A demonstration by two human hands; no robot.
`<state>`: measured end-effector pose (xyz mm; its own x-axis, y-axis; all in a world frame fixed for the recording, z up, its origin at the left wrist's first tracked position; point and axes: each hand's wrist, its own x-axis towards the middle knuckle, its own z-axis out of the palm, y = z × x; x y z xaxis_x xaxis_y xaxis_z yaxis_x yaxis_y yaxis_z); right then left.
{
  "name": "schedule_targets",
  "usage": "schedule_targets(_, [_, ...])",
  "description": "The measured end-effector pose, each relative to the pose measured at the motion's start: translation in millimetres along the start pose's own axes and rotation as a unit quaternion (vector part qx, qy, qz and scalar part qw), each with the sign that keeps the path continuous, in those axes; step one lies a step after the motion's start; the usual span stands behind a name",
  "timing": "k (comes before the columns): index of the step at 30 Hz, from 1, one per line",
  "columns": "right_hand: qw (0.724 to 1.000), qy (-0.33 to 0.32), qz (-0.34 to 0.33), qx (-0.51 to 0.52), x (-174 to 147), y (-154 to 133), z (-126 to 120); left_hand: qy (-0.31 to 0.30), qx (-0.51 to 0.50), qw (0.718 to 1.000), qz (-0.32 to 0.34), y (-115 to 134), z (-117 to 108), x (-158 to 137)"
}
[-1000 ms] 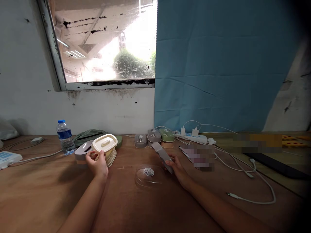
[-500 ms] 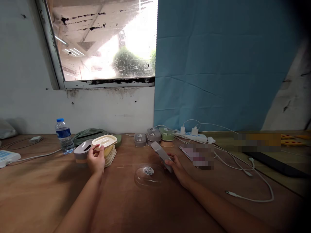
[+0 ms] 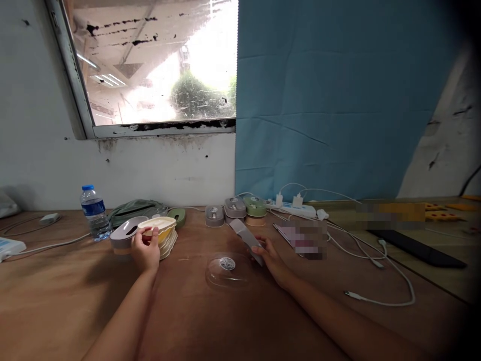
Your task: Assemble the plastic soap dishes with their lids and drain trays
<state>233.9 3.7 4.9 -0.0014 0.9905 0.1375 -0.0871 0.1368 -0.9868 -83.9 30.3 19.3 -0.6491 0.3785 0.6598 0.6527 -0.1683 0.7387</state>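
Note:
Between thumb and fingers, my left hand pinches a shallow cream plastic tray, tilted above a stack of similar wavy-edged cream pieces. A grey oval container with a dark slot in its top stands just left of that hand. My right hand is closed on a flat grey piece, held slanting over the table; its exact kind is unclear. Between the hands lies a clear plastic cover with a round patterned sticker. Behind the stack sits a green lid.
Two grey boxes and a green-topped box stand at the wall. A water bottle and green pouch are left. Rightward lie a power strip, white cables, a blurred flat item and a black bar.
The cream tray in my left hand has dipped and tilted lower over the stack. My right hand still holds the grey piece in much the same pose. The view has shifted slightly.

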Motion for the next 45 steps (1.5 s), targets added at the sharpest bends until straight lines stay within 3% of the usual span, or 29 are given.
schedule_targets(7, [1.0, -0.009, 0.0, 0.009, 0, 2, -2, -0.001, 0.067, 0.996, -0.061, 3, -1, -7])
schedule_targets(15, [0.999, -0.026, -0.005, 0.026, 1, 5, -3, -0.046, 0.128, 0.981, -0.136, 10, 0, -18])
schedule_targets(23, [0.999, -0.024, 0.002, 0.024, -1, 1, -1, -0.069, 0.153, 0.973, -0.157, 8, 3, -23])
schedule_targets(28, [1.0, -0.02, 0.008, 0.021, -1, 2, -1, -0.053, 0.172, 0.975, -0.127, 16, -1, -21])
schedule_targets(32, [1.0, -0.015, 0.008, 0.017, 0, 3, -2, -0.051, 0.199, 0.977, -0.052, 20, -6, -14])
schedule_targets(36, [1.0, -0.016, 0.005, 0.017, 0, 3, -2, -0.119, 0.232, 0.965, 0.025, 15, -8, -7])
schedule_targets(40, [1.0, -0.017, 0.006, 0.02, -2, 1, -1, -0.181, 0.267, 0.946, 0.038, 6, -7, -4])
schedule_targets(45, [1.0, -0.01, 0.004, 0.016, -3, -2, 0, -0.206, 0.302, 0.93, 0.037, 6, -8, -3])
